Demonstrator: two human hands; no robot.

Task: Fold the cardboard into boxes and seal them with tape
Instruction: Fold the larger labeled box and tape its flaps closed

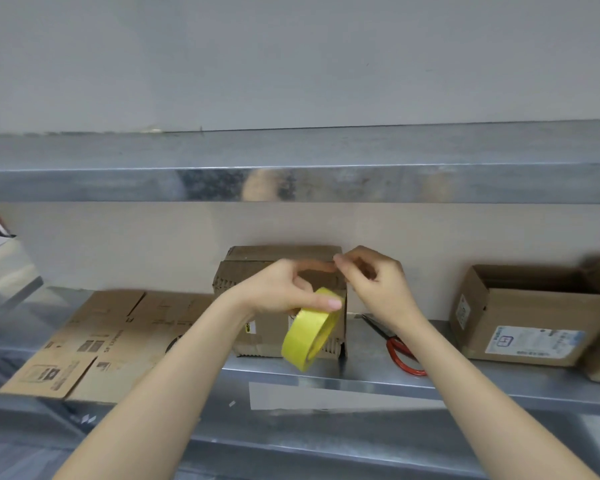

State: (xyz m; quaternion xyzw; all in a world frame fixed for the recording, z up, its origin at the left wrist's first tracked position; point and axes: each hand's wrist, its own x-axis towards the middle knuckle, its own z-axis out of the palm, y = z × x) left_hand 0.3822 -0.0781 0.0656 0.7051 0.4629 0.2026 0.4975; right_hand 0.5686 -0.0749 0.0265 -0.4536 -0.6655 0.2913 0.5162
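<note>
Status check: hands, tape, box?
Left hand gripping yellow tape roll. Right hand pinching tape end. Folded box behind, unsealed. Scissors beside, clear.

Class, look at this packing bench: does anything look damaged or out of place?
Mostly tidy. The box behind the hands has ragged, torn flap edges. The scissors lie partly under the right hand's forearm. The left hand holds the tape.

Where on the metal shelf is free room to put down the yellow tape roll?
Bare shelf lies in front of the middle box, left of the scissors. It is crowded between the scissors and the open box, and the flat cardboard fills the left.
</note>
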